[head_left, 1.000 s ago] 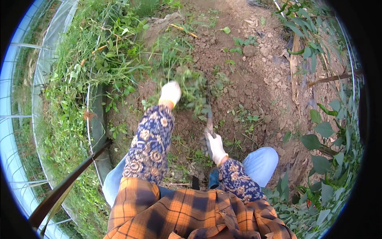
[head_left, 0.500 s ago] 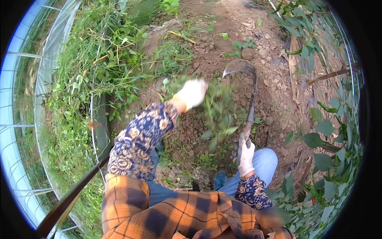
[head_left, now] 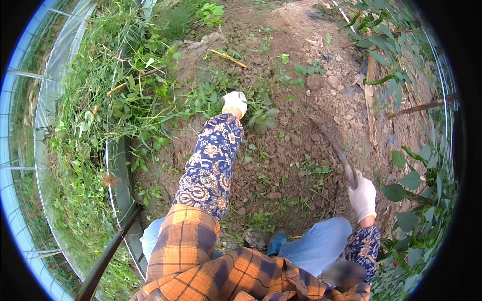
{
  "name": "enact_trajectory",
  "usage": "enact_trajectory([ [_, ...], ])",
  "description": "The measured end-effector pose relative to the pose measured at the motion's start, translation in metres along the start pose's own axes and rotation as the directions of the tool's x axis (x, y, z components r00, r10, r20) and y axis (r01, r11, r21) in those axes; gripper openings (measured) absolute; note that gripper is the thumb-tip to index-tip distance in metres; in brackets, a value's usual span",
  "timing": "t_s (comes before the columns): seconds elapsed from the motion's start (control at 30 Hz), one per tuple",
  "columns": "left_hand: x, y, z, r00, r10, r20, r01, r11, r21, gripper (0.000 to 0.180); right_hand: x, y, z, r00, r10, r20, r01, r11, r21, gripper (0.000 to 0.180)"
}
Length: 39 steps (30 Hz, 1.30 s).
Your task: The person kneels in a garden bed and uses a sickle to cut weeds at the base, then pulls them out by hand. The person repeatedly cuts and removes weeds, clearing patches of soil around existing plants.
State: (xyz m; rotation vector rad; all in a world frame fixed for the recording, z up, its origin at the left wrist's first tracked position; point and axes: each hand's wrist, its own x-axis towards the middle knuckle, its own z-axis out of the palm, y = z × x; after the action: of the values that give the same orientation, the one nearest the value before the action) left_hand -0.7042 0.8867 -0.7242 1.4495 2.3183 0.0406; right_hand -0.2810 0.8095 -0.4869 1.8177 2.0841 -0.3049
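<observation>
My left hand [head_left: 234, 103], in a white glove, is closed among green weeds [head_left: 262, 114] a little beyond the middle of the soil. Leafy stems stick out beside its fingers, slightly blurred. My right hand [head_left: 362, 197], gloved too, grips the handle of a sickle [head_left: 343, 161] at the right, near my knee. The sickle slants away to the left; its blade is hard to make out against the brown soil.
Thick weeds and grass [head_left: 85, 115] line the left side beside a plastic sheet [head_left: 63, 55]. Pepper plants [head_left: 409, 180] stand at the right, with a wooden stick [head_left: 422, 107] jutting in. A yellow stalk [head_left: 227, 57] lies ahead on the soil [head_left: 281, 165].
My left hand has moved slightly forward and left with the weeds. My right hand has swung right, away from my knee, and the sickle has tilted with its blade end to the left.
</observation>
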Motion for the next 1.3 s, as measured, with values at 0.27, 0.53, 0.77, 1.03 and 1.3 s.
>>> enact_trajectory([
  [0.27,-0.058,0.054,-0.027,0.701,0.515,0.494,-0.465,0.855,-0.231,0.028,0.06,0.014,-0.054,0.998,-0.034,0.058,0.036,0.999,-0.037,0.039],
  [0.53,-0.021,0.048,-0.04,0.939,0.302,0.166,-0.344,0.804,0.485,0.039,0.079,-0.009,-0.071,0.995,-0.026,0.1,0.037,0.994,-0.102,0.034],
  [0.77,0.01,0.021,0.002,0.988,-0.155,0.007,0.155,0.986,-0.068,0.032,0.081,-0.036,-0.086,0.987,-0.157,0.037,0.161,0.977,-0.143,0.023],
  [1.03,0.043,0.001,-0.003,0.887,0.199,0.416,-0.118,0.97,-0.214,0.033,0.084,-0.042,-0.088,0.991,-0.113,0.07,0.125,0.973,-0.195,0.023],
  [1.3,0.052,0.045,-0.046,0.974,0.223,0.049,-0.226,0.917,0.329,0.03,0.081,-0.042,-0.092,0.99,-0.115,0.081,0.131,0.964,-0.233,0.019],
])
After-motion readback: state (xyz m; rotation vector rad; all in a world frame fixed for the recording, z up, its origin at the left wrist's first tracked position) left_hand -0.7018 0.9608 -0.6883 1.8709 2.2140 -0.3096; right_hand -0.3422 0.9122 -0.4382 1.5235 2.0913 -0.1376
